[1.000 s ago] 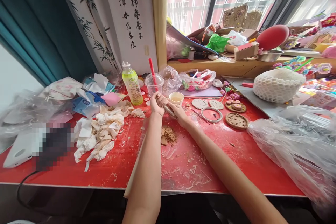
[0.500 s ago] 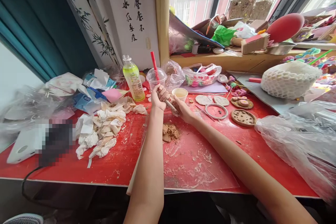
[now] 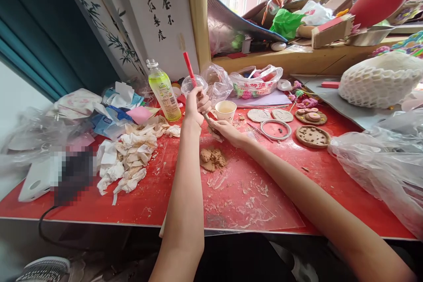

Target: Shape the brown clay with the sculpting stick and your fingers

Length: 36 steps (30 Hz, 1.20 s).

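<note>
Clamped in a two-handed grip around a thin greyish stick [image 3: 206, 117], with left hand [image 3: 198, 105] on its upper part and right hand [image 3: 228, 131] lower down, over the surface [image 3: 145, 198] beyond brown clay [image 3: 213, 160]. Probably light and stiff, perhaps slippery if damp; best held near both ends, without bending.

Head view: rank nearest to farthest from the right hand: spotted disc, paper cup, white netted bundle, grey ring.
From the right hand:
1. Paper cup, just beyond the hand
2. Grey ring, right of the hand
3. Spotted disc, right of the ring
4. White netted bundle, far right
</note>
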Each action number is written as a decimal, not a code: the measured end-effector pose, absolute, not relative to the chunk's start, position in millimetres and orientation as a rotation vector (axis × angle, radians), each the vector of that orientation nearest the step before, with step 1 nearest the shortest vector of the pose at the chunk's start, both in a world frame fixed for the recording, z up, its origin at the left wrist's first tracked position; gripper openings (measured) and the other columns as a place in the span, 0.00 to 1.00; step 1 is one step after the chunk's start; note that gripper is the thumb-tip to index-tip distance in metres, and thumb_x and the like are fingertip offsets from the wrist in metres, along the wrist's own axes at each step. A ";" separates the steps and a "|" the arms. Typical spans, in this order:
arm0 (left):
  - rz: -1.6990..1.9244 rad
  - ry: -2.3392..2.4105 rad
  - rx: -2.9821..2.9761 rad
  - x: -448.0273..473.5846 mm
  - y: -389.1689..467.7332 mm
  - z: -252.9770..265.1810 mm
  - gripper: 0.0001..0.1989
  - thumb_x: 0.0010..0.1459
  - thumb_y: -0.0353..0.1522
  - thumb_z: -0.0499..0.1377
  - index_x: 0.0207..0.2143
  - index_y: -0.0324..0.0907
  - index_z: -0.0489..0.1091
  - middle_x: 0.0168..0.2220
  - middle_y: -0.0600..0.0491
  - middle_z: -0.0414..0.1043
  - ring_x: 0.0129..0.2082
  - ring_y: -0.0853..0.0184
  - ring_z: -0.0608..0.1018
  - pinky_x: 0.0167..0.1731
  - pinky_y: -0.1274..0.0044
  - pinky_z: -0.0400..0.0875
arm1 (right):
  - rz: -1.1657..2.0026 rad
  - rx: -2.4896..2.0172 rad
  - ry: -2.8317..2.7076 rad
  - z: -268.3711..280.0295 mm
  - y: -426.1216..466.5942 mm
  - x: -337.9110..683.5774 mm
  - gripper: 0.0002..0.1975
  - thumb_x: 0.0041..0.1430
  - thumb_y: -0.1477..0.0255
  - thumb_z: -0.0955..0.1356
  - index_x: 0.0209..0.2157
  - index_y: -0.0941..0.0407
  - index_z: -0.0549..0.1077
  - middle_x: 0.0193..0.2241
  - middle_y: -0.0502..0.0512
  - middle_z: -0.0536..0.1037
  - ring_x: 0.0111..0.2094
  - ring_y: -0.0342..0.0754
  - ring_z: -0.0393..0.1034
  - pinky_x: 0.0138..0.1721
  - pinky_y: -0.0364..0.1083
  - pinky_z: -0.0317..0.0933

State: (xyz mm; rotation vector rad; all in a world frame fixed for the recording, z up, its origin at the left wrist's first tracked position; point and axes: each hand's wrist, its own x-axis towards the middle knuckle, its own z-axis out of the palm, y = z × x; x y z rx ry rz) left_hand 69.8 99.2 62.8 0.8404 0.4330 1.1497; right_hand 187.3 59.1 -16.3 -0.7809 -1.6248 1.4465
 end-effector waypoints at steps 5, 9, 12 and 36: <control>1.044 0.581 1.272 90.2 74.3 102.9 0.15 0.56 0.32 0.52 0.17 0.39 0.59 0.09 0.64 0.39 0.07 0.81 0.45 0.09 0.85 0.37 | 1.579 -0.642 -1.667 -10.7 57.3 194.6 0.17 0.55 0.58 0.66 0.27 0.59 0.69 0.22 0.48 0.69 0.21 0.38 0.58 0.25 0.41 0.52; 0.900 0.822 1.394 112.7 78.9 116.2 0.14 0.55 0.31 0.52 0.17 0.39 0.60 0.07 0.64 0.39 0.07 0.81 0.44 0.09 0.85 0.36 | 1.601 -0.677 -1.719 -9.5 58.3 198.4 0.14 0.51 0.61 0.69 0.26 0.60 0.71 0.24 0.49 0.69 0.24 0.39 0.58 0.29 0.42 0.53; 0.848 0.892 1.453 115.7 76.8 113.1 0.14 0.54 0.30 0.51 0.16 0.38 0.59 0.07 0.64 0.39 0.06 0.81 0.45 0.10 0.85 0.36 | 1.542 -0.739 -1.765 -11.5 60.1 197.6 0.14 0.50 0.62 0.69 0.27 0.60 0.70 0.23 0.48 0.67 0.24 0.39 0.56 0.28 0.42 0.51; 1.012 0.654 1.133 52.8 41.8 69.4 0.16 0.58 0.29 0.50 0.17 0.38 0.59 0.10 0.64 0.37 0.08 0.81 0.45 0.10 0.85 0.40 | 1.224 -0.913 -2.045 -15.9 56.0 185.7 0.12 0.56 0.66 0.62 0.27 0.60 0.70 0.21 0.50 0.68 0.21 0.39 0.59 0.23 0.42 0.53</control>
